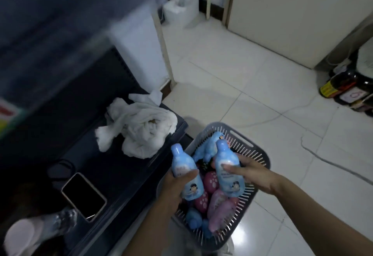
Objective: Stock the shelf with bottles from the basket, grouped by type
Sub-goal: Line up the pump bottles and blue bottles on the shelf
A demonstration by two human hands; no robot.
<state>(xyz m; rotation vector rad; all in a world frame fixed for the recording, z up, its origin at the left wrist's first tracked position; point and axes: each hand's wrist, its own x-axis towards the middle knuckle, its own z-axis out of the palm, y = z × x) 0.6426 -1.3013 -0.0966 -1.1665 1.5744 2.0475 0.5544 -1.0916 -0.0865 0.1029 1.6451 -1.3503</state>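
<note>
So, looks like early days on this one. The left hand (177,187) is wrapped around one blue bottle (184,167) and the right hand (254,173) is clamped on a second blue bottle (226,167). Both are held caps-up right over the grey basket (260,154), which sits on the white tile at about 5 o'clock in the view.

Plenty left in there: several pink bottles (219,200) in the middle and more blue bottles (193,218) down at the basket's 7 o'clock end.

The dark shelf (121,167) is just beside the basket at its 9 o'clock. The board I can see carries a crumpled white cloth (139,128) and a phone (83,196), no stocked bottles that I can make out. There's a pale blurry thing (40,233) at 7 o'clock in the corner, can't tell what it is.

My guess: basically nothing shelved yet, the blue pair goes up first, pinks after.
</note>
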